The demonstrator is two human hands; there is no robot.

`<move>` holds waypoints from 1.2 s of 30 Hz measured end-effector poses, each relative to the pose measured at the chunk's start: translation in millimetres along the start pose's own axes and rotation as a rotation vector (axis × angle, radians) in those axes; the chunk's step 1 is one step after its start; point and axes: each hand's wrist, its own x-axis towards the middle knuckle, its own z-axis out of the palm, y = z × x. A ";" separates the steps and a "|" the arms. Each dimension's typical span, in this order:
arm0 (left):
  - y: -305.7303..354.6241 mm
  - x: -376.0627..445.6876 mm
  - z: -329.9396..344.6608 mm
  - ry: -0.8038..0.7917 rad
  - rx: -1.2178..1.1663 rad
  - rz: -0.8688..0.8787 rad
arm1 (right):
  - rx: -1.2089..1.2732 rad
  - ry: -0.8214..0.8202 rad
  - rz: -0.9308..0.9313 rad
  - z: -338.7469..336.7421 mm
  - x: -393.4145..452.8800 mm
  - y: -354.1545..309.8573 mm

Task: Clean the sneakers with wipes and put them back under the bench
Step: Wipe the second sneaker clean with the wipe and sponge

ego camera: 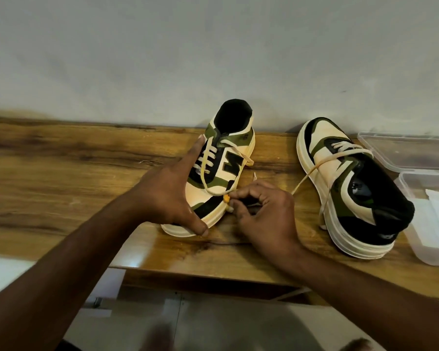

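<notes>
Two cream, green and black sneakers stand on a wooden bench top (61,173). The left sneaker (228,158) points its toe toward me, heel against the wall. My left hand (167,196) lies along its left side with fingers straight, thumb at the toe. My right hand (264,214) has curled fingers and pinches this shoe's cream lace (214,192) by its orange tip beside the sole. The right sneaker (350,188) stands apart to the right, heel toward me, laces loose. No wipe shows in either hand.
A clear plastic box (431,224) with white wipes inside sits at the bench's right end, its lid (411,153) behind it. A pale wall rises behind the bench. Tiled floor shows below the bench's front edge.
</notes>
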 end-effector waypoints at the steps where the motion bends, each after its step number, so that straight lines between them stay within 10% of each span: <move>1: -0.3 -0.1 -0.2 -0.001 -0.003 0.002 | -0.010 0.021 0.013 -0.8 6.0 2.5; 7: -2.4 -0.7 1.4 0.011 -0.062 0.019 | 0.046 0.079 0.109 -0.2 29.8 9.5; 19: -9.8 -4.6 7.5 -0.036 -0.609 0.129 | -0.062 0.124 -0.332 -20.2 13.7 -26.5; 36: 5.9 -9.6 18.9 0.314 -0.046 0.199 | -0.062 0.073 -0.274 -16.3 17.1 -17.2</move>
